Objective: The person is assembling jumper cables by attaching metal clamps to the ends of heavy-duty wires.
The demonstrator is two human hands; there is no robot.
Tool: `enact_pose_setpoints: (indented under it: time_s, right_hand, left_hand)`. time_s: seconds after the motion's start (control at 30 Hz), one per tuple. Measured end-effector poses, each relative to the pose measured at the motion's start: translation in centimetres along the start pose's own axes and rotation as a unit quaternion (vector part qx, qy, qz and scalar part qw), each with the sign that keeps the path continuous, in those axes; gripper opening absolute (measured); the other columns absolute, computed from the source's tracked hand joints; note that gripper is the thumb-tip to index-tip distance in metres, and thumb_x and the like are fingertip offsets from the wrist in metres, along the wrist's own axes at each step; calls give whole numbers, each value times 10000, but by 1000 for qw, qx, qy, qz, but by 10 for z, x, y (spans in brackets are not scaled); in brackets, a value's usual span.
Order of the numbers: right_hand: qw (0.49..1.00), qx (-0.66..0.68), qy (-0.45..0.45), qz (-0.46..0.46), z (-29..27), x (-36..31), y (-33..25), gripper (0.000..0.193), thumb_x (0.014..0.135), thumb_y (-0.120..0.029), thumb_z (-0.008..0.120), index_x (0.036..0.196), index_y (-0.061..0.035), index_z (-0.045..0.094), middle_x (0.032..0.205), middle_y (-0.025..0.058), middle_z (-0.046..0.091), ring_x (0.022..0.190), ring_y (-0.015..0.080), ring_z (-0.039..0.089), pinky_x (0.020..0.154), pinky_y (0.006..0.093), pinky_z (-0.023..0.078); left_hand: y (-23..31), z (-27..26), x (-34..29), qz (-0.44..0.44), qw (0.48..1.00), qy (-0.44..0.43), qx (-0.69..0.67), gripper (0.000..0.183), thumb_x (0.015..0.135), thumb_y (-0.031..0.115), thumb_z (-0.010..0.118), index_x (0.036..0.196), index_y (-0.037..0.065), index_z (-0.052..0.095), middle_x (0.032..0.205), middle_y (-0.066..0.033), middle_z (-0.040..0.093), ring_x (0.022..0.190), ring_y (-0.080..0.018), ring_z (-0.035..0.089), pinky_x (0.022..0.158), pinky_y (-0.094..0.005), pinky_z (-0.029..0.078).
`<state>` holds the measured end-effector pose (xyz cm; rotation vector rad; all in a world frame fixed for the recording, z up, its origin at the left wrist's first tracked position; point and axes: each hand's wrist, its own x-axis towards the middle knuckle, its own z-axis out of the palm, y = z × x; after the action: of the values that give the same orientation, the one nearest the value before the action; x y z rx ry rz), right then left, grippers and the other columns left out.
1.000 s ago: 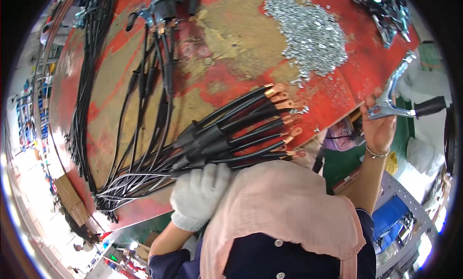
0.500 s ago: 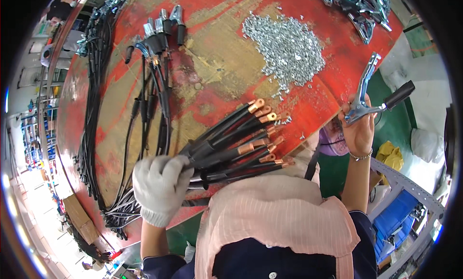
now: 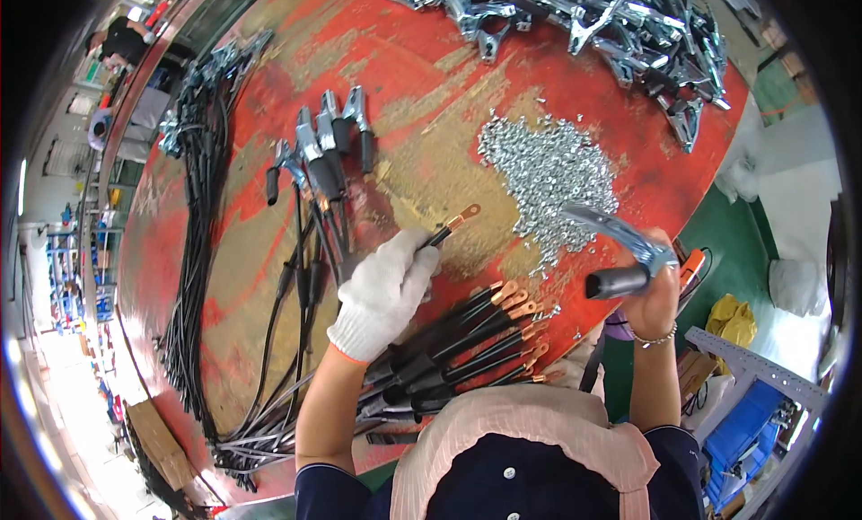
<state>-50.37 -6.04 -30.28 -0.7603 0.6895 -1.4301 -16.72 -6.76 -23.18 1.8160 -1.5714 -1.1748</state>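
My left hand (image 3: 384,291), in a white knit glove, is closed round a black cable (image 3: 438,236). The cable's copper ring lug (image 3: 465,216) sticks out past the fingers, pointing up and right. In my bare right hand (image 3: 655,295) is a silver metal clamp (image 3: 620,231) with a black handle sleeve (image 3: 616,283), held over the right side of the table. Under and beside my left forearm lies a bundle of black cables (image 3: 449,342), their copper lugs fanned to the right. Between and beyond both hands lies a heap of small silver fasteners (image 3: 561,174).
Many loose clamps (image 3: 620,35) are piled at the far right of the worn red table (image 3: 395,80). Several clamps with cables (image 3: 316,152) lie left of centre, and a long cable bundle (image 3: 202,188) runs along the left. A shelf with blue bins (image 3: 741,412) stands at the right.
My left hand has moved up and right from the cable bundle, now with a single cable in it. My right hand has brought the clamp inward over the table and turned it.
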Motion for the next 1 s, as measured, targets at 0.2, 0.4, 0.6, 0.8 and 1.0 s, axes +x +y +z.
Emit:
enact_pose_setpoints:
  time_s: [0.2,0.4,0.6,0.8,1.0]
  right_hand:
    - [993,-119,-5,-22,46,31,14,409,948,-265,628,1193,13,455,1086,117,643,1001,200,642,908,361,511]
    - [946,-301,-120,-24,71,29,2,493,826,-274,787,1121,4,507,1053,121,674,949,138,646,816,273,510]
    - [946,-298,-127,7,83,34,-8,537,787,-337,826,1079,0,527,972,121,710,900,157,682,783,274,530]
    - [940,-307,-152,7,79,30,-10,541,761,-298,847,1096,3,547,977,103,703,875,141,667,767,264,513]
    - [938,-309,-154,7,78,28,-11,527,751,-280,854,1095,-11,558,963,91,692,882,152,670,770,270,513]
  left_hand:
    - [10,4,19,-113,964,-97,-221,145,930,173,577,963,40,625,695,25,528,559,-31,440,468,-216,325]
    - [18,7,6,-48,987,-141,-65,255,906,281,635,963,40,697,787,-146,663,699,-187,652,671,-319,500]
    - [18,8,-1,-29,993,-105,-37,304,878,348,672,949,55,707,721,-141,641,643,-202,644,613,-333,486]
    - [23,10,0,-51,991,-118,-21,300,881,346,673,934,53,711,730,-132,658,645,-188,645,620,-308,491]
    - [24,13,0,-65,989,-125,-33,292,895,336,657,923,51,711,740,-138,665,657,-191,655,624,-315,494]
